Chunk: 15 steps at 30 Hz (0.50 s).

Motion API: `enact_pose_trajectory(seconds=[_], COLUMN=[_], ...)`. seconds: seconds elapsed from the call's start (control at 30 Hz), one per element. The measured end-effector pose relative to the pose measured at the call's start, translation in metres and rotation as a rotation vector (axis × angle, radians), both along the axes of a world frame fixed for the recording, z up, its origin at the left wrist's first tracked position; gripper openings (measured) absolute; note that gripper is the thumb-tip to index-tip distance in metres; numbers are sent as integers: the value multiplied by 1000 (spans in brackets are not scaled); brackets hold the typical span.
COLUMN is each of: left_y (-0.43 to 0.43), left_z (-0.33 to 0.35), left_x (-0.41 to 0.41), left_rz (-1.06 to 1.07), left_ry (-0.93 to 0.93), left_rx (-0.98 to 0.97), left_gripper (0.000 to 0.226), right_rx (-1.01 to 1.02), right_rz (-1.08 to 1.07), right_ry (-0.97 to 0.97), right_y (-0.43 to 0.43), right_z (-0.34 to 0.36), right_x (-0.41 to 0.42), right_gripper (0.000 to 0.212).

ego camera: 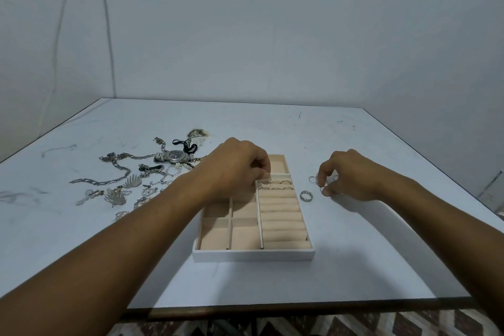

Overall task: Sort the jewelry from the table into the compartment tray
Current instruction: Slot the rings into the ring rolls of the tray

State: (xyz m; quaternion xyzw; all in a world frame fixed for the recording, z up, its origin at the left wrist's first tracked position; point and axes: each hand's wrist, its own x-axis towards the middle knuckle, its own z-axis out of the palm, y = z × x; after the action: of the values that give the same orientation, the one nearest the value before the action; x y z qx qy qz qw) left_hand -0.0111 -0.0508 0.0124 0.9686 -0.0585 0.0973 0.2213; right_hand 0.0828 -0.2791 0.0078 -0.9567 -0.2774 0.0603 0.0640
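Jewelry point(132, 181) lies in a silvery tangle at ten o'clock from the compartment tray point(253, 255): chains, leaf pendants and a steel wristwatch point(174, 155) with a dark dial. Our left hand point(240, 166) pinches a thin ring point(265, 180) over the tray's far ring rolls (several rings sit there). At two o'clock, our right hand point(351, 174) pinches a second thin ring point(324, 190), near a wide patterned ring point(306, 196). We see a scuffed white table point(354, 254), a bare pale wall point(272, 22) and a zigzag floor point(354, 326).
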Motion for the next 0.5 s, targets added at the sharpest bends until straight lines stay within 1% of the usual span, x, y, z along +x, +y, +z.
enact_pose_trajectory(seconds=[0.07, 0.1, 0.2, 0.33, 0.43, 0.5], left_y=[1, 1, 1, 1, 0, -2], left_z=[-2, -3, -4, -4, -5, -5], left_x=[0, -1, -2, -3, -3, -3], left_rz=[0, 0, 4, 6, 13, 18], left_ry=[3, 4, 6, 18, 22, 23], left_rx=[-11, -16, -24, -29, -26, -28], left_gripper=[3, 3, 4, 8, 8, 8], right_rx=[18, 19, -19, 57, 39, 28], right_rz=[14, 18, 31, 3, -14, -17], right_ry=[7, 5, 2, 27, 18, 19], right_y=[0, 0, 0, -6, -10, -10], right_z=[1, 1, 2, 6, 11, 10], right_x=[2, 2, 2, 7, 10, 11], right_gripper=[22, 23, 9, 9, 15, 13])
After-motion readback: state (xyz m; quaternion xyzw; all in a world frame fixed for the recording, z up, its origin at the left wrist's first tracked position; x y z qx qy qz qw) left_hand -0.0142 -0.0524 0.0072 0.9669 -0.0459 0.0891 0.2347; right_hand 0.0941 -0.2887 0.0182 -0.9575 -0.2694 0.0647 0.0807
